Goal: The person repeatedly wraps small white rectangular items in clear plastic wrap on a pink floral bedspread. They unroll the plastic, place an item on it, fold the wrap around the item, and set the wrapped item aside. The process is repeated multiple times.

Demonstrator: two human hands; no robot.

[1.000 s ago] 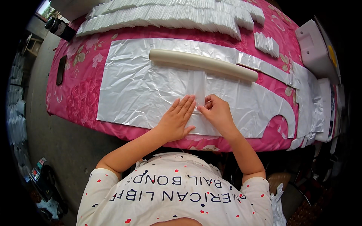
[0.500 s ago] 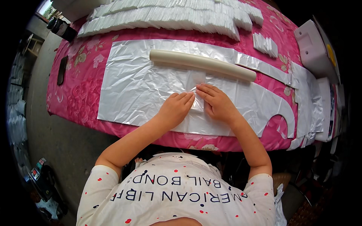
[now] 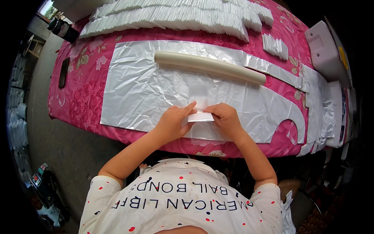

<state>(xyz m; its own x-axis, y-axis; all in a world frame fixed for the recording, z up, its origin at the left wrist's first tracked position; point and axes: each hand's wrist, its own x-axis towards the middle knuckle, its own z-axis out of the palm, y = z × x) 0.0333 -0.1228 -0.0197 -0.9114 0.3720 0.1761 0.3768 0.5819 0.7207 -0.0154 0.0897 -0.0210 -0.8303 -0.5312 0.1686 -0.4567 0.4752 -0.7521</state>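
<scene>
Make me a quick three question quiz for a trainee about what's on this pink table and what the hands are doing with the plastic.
1. True or false: both hands touch the small folded plastic piece.
2. What lies across the plastic sheet beyond the hands?
A. a cream roll
B. a pair of scissors
C. a metal ruler
3. Fill in: the rows of white folded packets lie along the ___ edge of the table.

Key
1. True: the left hand and right hand meet on it, one at each end.
2. A: the roll lies on the sheet, apart from the hands.
3. Far.
</scene>
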